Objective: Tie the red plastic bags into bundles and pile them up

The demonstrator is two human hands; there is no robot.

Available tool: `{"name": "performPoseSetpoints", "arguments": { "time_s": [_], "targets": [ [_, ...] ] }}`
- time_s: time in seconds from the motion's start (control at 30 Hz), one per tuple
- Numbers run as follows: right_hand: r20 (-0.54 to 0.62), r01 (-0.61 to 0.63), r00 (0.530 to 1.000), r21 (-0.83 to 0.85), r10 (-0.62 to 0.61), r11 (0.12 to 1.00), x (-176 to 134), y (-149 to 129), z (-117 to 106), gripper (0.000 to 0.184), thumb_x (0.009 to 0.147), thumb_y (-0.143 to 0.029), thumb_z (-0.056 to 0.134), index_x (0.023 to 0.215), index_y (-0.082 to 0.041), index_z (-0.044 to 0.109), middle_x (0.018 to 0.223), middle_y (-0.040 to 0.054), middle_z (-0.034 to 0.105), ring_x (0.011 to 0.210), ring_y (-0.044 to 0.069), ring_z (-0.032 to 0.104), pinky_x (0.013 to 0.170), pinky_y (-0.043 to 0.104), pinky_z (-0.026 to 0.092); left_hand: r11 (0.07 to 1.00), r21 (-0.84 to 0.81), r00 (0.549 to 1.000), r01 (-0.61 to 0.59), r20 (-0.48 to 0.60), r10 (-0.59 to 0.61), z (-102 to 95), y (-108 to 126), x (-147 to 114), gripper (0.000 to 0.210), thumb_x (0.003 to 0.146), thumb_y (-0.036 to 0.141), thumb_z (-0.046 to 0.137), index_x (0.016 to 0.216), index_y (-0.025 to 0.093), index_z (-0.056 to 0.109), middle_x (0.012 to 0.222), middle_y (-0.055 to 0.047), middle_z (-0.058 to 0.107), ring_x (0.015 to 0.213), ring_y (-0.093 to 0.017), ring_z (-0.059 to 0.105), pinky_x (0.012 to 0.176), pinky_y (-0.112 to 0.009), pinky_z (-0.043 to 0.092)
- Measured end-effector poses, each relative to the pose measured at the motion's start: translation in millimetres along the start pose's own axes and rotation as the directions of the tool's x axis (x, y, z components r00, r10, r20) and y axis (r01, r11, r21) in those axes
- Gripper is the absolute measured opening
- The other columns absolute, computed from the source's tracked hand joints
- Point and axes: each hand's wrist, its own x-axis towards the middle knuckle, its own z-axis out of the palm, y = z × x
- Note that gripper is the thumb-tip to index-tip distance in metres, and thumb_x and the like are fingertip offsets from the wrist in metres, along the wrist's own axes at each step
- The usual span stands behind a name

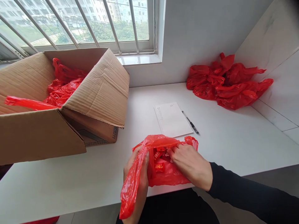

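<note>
The bare left hand (143,185) was upright, thumb and fingers pointing forward in a pinching hold, partly covered. The bare right hand (188,160) was back upward, fingers curled inward, fingertips hidden. The right forearm in a long black fabric sleeve (243,190) slanted in from the lower right.

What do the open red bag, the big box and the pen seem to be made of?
Open red bag: thin, glossy plastic film, judging by the bright highlights, fine creases and slight see-through look.
Big box: matte brown corrugated cardboard; ridges and creases show on its raised flap.
Pen: probably plastic, with a pale barrel and black lower part; too small to be sure of its finish.
</note>
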Motion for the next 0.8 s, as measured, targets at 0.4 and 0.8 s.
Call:
{"name": "performPoseSetpoints", "arguments": {
  "time_s": [0.4,0.8],
  "targets": [
    [-0.472,-0.125,0.852,0.233,0.225,0.964,-50,64,-19,0.063,0.088,-0.043,0.067,0.143,-0.022,0.044,0.114,0.0104,0.065,0.105,0.031,0.06,0.099,0.054,0.041,0.86,0.258,0.888,-0.441,0.263,0.377,-22.0,35,8,0.023,0.098,0.036,0.05,0.104,0.031,0.072,0.126,-0.004,0.054,0.121,-0.022,0.053,0.098,-0.033,0.049],
    [-0.309,-0.116,0.724,0.826,0.617,0.551,-66,74,-92,0.036,0.084,-0.06,0.067,0.106,-0.032,0.068,0.067,-0.0046,0.065,0.058,0.014,0.059,0.048,0.023,0.046,0.986,-0.167,0.956,0.008,0.29,0.042,-6.6,77,34,0.025,0.092,0.044,0.06,0.08,0.022,0.057,0.051,0.007,0.045,0.054,-0.014,0.051,0.083,-0.032,0.053]
  ]
}}
